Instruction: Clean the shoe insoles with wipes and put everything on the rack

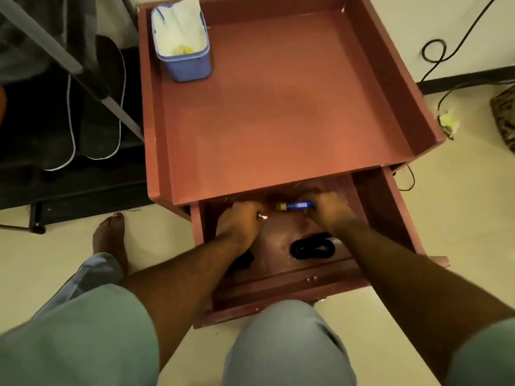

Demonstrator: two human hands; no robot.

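Both hands in open drawer, lower centre.
Red cabinet (pixel 278 107); dark insoles (pixel 92 107) already on rack (pixel 69 190), left; wipes tub (pixel 182 45) upper left. Right hand (pixel 326 208) grips blue tube (pixel 295 205); left hand (pixel 241 218) curled, contents unclear. Risk: drawer (pixel 278 288) overextended, tipping.

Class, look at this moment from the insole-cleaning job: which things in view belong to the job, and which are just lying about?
Belong to the job:
- dark insoles on the black rack
- blue tub holding white wipes

Just lying about:
- blue and yellow tube in the open drawer
- coiled black cord in the drawer
- cables on the floor
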